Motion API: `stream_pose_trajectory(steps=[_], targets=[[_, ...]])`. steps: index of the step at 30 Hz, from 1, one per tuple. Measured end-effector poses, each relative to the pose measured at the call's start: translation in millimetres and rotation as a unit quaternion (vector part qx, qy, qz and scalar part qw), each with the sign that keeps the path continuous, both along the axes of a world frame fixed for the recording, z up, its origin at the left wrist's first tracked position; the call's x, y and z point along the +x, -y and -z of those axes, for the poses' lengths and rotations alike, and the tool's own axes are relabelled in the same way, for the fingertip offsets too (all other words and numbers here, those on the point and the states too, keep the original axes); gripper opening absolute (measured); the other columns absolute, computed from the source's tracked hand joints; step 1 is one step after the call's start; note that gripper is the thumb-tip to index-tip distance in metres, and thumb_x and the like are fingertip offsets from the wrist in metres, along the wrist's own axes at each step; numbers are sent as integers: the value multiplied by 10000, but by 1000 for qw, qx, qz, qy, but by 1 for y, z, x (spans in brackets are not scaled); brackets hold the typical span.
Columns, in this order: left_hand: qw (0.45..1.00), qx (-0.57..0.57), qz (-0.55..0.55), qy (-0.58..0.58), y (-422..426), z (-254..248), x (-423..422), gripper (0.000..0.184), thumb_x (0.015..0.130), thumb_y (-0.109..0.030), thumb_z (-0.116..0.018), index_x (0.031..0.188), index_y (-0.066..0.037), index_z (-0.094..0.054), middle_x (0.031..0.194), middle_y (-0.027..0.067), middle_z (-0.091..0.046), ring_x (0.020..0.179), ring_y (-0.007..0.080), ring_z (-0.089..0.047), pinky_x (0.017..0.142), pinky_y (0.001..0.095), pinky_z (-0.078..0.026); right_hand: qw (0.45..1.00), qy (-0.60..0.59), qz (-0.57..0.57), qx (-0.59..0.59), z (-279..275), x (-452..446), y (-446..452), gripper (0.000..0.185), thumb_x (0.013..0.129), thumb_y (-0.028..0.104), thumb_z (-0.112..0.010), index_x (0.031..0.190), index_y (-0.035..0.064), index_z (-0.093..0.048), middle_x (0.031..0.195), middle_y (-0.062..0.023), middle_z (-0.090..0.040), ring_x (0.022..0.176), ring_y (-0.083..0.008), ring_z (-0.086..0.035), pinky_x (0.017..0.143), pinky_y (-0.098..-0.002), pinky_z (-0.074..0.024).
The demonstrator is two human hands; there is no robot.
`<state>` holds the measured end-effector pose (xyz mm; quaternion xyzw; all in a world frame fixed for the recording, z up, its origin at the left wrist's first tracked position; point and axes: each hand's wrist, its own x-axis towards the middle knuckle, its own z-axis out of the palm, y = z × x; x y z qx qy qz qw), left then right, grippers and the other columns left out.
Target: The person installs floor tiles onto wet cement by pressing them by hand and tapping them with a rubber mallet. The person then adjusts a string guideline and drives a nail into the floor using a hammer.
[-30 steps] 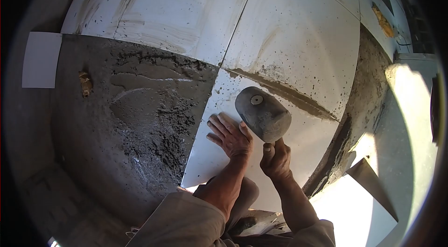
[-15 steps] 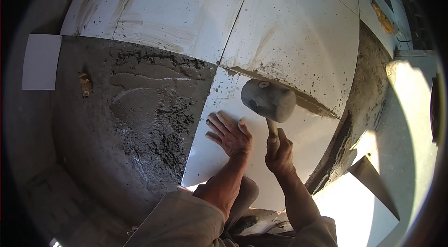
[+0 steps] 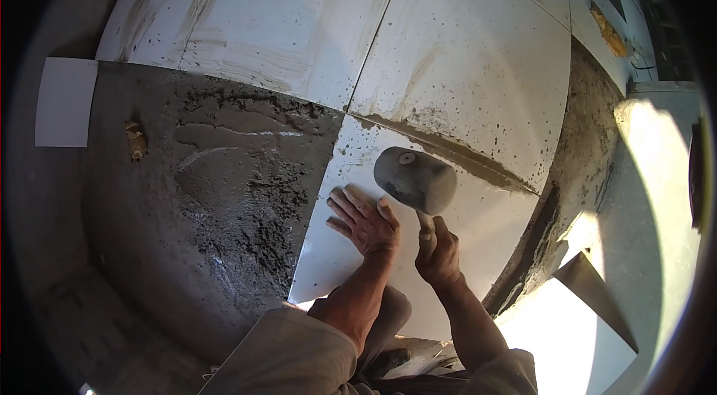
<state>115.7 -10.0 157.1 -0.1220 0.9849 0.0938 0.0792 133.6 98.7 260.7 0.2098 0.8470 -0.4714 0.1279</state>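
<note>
My left hand (image 3: 366, 222) lies flat with fingers spread on a white floor tile (image 3: 478, 246). The short handle of a dark rubber mallet (image 3: 415, 180) is wrapped in my right hand (image 3: 438, 254). Over the upper part of that tile is the mallet's head; whether it touches the surface I cannot tell. A mortar-smeared joint (image 3: 463, 156) runs between this tile and the speckled white tile (image 3: 470, 59) beyond it. Left of my left hand, wet grey mortar (image 3: 254, 148) borders the tile's edge.
Smeared white tiles (image 3: 261, 14) cover the far floor. A small white tile piece (image 3: 66, 102) stands at the left, near a brown crumpled scrap (image 3: 136, 141). Another yellowish scrap (image 3: 609, 29) lies at upper right. A cut sheet (image 3: 597, 320) leans at lower right in sunlight.
The mallet and my right hand have shifted slightly left and down, towards my body. My left hand stays flat on the tile.
</note>
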Motion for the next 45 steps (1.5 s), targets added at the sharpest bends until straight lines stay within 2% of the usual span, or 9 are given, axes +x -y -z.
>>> stream_pose_trajectory(steps=[5,13,17,27,33,35,38,42,45], targets=[[1000,-12,13,2,7,-5,22,751,965,-502,-255,1464,20,-48,1528,262,-29,1417,447,-34,1062,680,-67,983,176,-10,44,1,-8,-1,389,961,378,-458,846,10,-509,678,-282,-603,685,-480,-608,621,-543,-471],[1000,-10,-2,-2,1,3,0,751,960,-502,-256,1450,42,-93,1523,272,-61,1412,456,-45,1051,696,-82,987,-148,30,-54,-37,-21,-3,301,968,285,-482,838,15,-465,599,-230,-557,552,-457,-567,472,-465,-428],[1000,-2,-1,1,0,-5,3,736,967,-488,-244,1460,27,-63,1524,269,-45,1416,448,-35,1062,681,-81,987,111,-66,100,13,-6,5,304,935,317,-519,849,26,-494,679,-250,-608,648,-447,-610,561,-511,-479],[1000,1,-5,-2,-3,-2,-2,746,967,-497,-232,1452,54,-97,1525,277,-50,1416,448,-38,1059,686,-67,987,-131,45,-85,-38,-30,-6,332,983,313,-455,848,12,-496,636,-229,-562,565,-446,-567,480,-454,-423],[1000,-3,-12,12,-2,2,-2,775,956,-520,-247,1453,54,-92,1530,267,-46,1418,445,-24,1062,683,-67,967,242,-76,18,14,-13,1,423,951,410,-397,933,16,-552,892,-303,-631,919,-478,-598,854,-540,-451],[1000,2,-8,1,-4,1,-1,778,954,-520,-255,1454,52,-91,1531,263,-46,1419,443,-21,1062,683,-67,986,153,-51,47,19,-9,3,426,982,373,-417,829,-8,-529,750,-294,-606,718,-490,-598,604,-511,-467],[1000,-3,-10,11,1,-1,3,775,951,-514,-267,1456,48,-92,1533,259,-46,1420,442,-18,1063,683,-69,995,97,-8,0,-13,-15,0,387,991,328,-410,811,-2,-500,673,-257,-580,637,-455,-585,525,-473,-433],[1000,-3,-3,5,-1,1,0,761,954,-504,-264,1456,43,-95,1533,258,-48,1418,445,-20,1065,682,-72,995,-97,-3,-39,-53,-31,-8,318,956,318,-496,831,26,-474,611,-245,-574,581,-439,-599,489,-484,-453],[1000,-5,-2,-2,0,0,2,757,957,-502,-261,1457,39,-87,1532,257,-52,1416,447,-33,1063,684,-73,997,35,-38,50,-8,-14,-5,355,959,352,-476,858,12,-504,667,-254,-598,640,-438,-617,551,-487,-487]])
